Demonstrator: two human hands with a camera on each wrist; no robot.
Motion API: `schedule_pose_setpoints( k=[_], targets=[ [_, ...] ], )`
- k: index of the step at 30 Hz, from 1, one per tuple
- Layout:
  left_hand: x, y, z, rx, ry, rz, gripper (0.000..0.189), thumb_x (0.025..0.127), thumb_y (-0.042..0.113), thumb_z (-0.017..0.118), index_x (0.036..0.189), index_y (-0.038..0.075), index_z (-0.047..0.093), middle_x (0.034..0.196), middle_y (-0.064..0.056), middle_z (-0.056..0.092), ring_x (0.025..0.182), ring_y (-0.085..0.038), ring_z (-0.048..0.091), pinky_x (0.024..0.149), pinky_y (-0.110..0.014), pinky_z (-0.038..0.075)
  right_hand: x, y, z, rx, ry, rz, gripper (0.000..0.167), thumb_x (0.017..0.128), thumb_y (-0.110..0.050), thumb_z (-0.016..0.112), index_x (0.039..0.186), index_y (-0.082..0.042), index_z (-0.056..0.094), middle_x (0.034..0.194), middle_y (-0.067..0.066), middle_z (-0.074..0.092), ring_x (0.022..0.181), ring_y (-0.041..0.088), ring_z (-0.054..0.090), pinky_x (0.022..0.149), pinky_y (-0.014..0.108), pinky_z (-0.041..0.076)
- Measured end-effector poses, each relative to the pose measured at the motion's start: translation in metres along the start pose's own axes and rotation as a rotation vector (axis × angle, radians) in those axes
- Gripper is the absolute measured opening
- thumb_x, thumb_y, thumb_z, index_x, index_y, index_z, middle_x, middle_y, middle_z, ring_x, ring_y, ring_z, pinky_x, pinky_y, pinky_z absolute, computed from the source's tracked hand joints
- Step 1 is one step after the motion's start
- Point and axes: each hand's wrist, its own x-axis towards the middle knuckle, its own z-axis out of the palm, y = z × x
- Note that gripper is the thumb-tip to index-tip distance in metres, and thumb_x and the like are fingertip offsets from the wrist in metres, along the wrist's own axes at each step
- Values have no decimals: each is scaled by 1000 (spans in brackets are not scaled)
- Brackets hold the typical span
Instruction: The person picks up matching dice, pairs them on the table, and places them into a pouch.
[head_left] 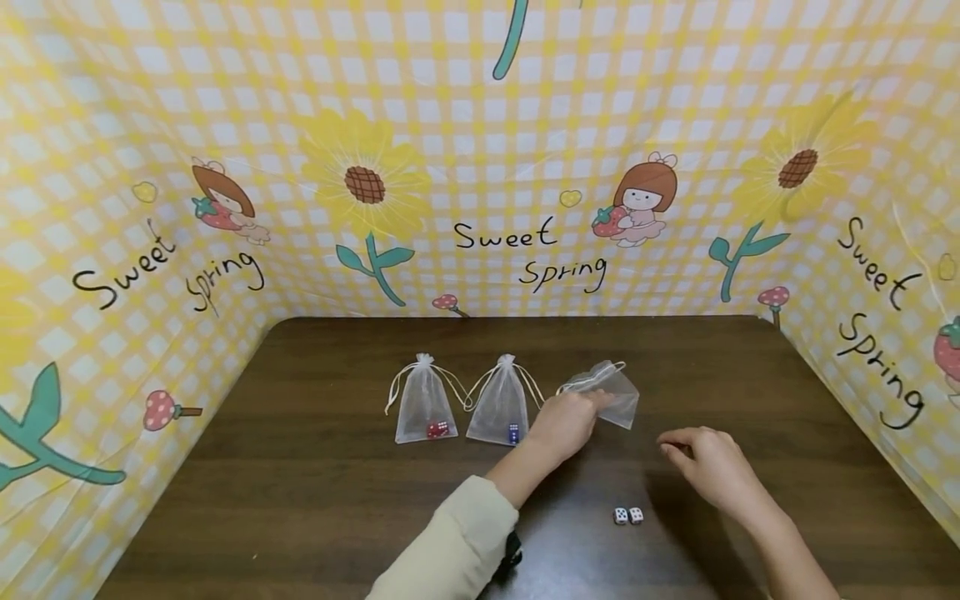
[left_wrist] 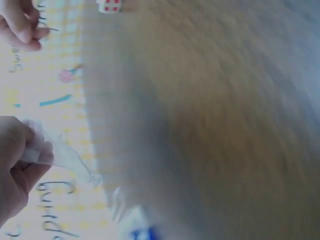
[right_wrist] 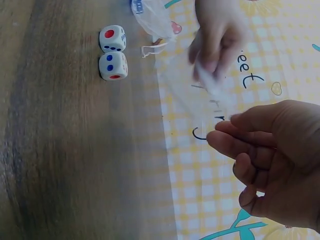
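Note:
My left hand pinches a small white mesh drawstring bag, held above the table. In the left wrist view the sheer bag hangs out from the curled fingers. To the right of the bag is my right hand, its fingers loosely bent with nothing seen between them. Two white dice lie side by side on the table, nearer the front than both hands. The right wrist view shows red and blue pips on these dice.
Two more mesh bags stand left of my left hand, tops gathered: one bag with red dice, another with blue dice. The dark wooden table meets a yellow checked cloth at its back and sides.

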Motion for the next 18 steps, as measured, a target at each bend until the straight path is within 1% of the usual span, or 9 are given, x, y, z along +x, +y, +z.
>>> schedule_pose_setpoints(
  k=[3, 5, 10, 13, 15, 18],
  targets=[
    [-9, -6, -19, 21, 49, 45, 35, 86, 7, 61, 118, 22, 64, 116, 8, 62, 100, -7, 60, 66, -22, 53, 2, -1, 0, 10, 37, 26, 13, 84, -5, 64, 95, -2, 71, 89, 10, 69, 79, 26, 60, 62, 41, 47],
    [-15, -9, -32, 8, 79, 69, 36, 86, 5, 60, 119, 18, 63, 118, 6, 61, 106, -7, 58, 69, -22, 52, 3, -2, 1, 7, 65, 26, 13, 84, -5, 64, 95, -2, 71, 89, 11, 69, 79, 27, 61, 63, 42, 48],
    [-38, -16, -62, -50, 144, 135, 34, 87, 4, 59, 120, 11, 62, 120, -2, 61, 109, -11, 57, 79, -25, 51, 5, -6, 4, 1, 109, -9, 12, 84, -5, 65, 93, -4, 72, 87, 9, 69, 77, 27, 60, 63, 41, 47],
    [-56, -19, -79, -30, 171, 166, 33, 87, 6, 59, 120, 10, 61, 120, -4, 61, 110, -13, 57, 85, -27, 48, 7, -9, 5, 14, 123, -18, 12, 84, -5, 65, 94, -4, 72, 87, 9, 69, 75, 24, 60, 62, 39, 46],
    [-68, -19, -88, -9, 195, 178, 33, 86, 6, 61, 119, 11, 62, 119, -4, 61, 109, -13, 57, 84, -27, 49, 8, -12, 6, 25, 130, -17, 13, 84, -6, 65, 94, -4, 72, 86, 8, 69, 73, 22, 58, 60, 37, 46],
    [-84, -18, -99, 39, 231, 213, 34, 84, 5, 63, 118, 11, 63, 117, -4, 62, 108, -13, 58, 83, -26, 49, 10, -19, 7, 57, 137, -17, 13, 84, -7, 65, 95, -4, 72, 86, 7, 69, 70, 16, 56, 58, 32, 45]
  ],
)
